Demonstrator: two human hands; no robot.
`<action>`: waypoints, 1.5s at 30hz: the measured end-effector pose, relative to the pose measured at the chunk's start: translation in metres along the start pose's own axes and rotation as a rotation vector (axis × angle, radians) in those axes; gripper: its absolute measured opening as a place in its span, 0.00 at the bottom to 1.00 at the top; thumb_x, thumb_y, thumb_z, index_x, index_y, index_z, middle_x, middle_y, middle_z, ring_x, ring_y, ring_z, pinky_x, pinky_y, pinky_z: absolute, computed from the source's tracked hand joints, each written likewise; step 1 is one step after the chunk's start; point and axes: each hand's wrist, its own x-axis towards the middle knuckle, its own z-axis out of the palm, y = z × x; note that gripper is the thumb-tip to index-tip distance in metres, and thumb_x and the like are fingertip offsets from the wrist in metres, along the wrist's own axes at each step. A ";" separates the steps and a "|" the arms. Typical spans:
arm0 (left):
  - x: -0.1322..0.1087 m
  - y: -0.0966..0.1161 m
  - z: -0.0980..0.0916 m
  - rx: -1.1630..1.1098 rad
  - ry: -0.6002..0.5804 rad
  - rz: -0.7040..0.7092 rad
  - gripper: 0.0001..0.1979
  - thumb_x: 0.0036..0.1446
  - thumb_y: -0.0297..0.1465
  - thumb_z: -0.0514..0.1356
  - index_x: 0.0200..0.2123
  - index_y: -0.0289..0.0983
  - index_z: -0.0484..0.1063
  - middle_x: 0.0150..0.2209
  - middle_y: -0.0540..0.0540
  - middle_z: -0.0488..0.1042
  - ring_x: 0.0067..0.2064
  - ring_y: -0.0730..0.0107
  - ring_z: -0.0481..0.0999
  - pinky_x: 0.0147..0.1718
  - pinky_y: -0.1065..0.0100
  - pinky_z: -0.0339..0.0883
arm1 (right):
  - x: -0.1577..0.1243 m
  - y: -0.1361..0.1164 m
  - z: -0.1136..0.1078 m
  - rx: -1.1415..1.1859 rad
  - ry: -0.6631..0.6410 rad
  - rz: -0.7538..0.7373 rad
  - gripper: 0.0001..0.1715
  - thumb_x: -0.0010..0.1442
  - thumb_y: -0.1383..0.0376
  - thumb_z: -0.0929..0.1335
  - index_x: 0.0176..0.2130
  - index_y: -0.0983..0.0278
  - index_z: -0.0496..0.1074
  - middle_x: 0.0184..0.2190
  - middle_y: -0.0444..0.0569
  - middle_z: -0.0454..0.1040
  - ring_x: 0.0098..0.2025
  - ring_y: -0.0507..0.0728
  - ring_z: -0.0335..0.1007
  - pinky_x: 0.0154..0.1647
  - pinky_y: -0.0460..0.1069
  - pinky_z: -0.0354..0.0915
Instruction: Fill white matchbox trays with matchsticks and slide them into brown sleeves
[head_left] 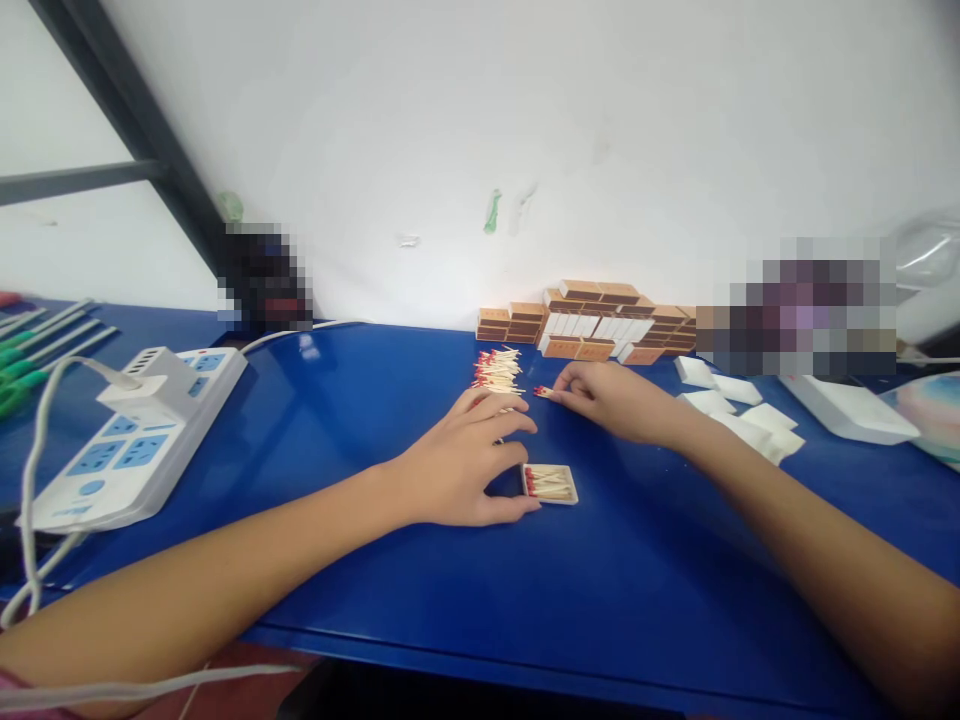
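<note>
A small white matchbox tray with several red-tipped matches in it lies on the blue table. My left hand rests beside it, thumb and fingers curled against the tray's left edge. My right hand reaches further back and pinches a few matches by their stems. A loose pile of matches lies just left of that hand, behind my left hand.
Stacked brown and white matchboxes line the wall. Empty white trays lie at the right, next to a white box. A white power strip with a plugged-in charger and cable sits at the left, with green-handled tools beyond.
</note>
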 end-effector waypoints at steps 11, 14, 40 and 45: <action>0.001 0.000 -0.003 -0.012 -0.020 -0.028 0.16 0.63 0.44 0.66 0.40 0.36 0.81 0.55 0.38 0.79 0.65 0.47 0.70 0.65 0.46 0.59 | -0.008 0.003 -0.003 0.038 0.022 -0.044 0.15 0.70 0.56 0.63 0.40 0.63 0.72 0.26 0.46 0.74 0.27 0.56 0.67 0.31 0.50 0.56; 0.002 -0.001 -0.003 -0.012 -0.022 -0.039 0.15 0.63 0.44 0.65 0.39 0.37 0.81 0.55 0.38 0.79 0.65 0.47 0.70 0.65 0.46 0.58 | -0.012 0.004 -0.006 0.049 0.020 -0.051 0.16 0.71 0.55 0.63 0.39 0.62 0.72 0.25 0.45 0.73 0.26 0.55 0.66 0.30 0.50 0.56; 0.003 -0.004 -0.003 0.021 -0.008 -0.103 0.15 0.61 0.43 0.67 0.40 0.36 0.81 0.54 0.38 0.79 0.63 0.46 0.71 0.63 0.46 0.61 | -0.059 -0.042 -0.007 0.148 -0.204 -0.218 0.12 0.72 0.58 0.65 0.39 0.59 0.73 0.26 0.43 0.72 0.26 0.53 0.63 0.29 0.49 0.52; 0.003 -0.004 -0.004 0.037 -0.020 -0.094 0.16 0.62 0.44 0.66 0.40 0.35 0.81 0.54 0.38 0.79 0.63 0.46 0.71 0.63 0.47 0.61 | -0.061 -0.046 -0.011 0.167 -0.197 -0.285 0.15 0.71 0.57 0.66 0.33 0.59 0.72 0.22 0.41 0.67 0.24 0.52 0.60 0.27 0.48 0.51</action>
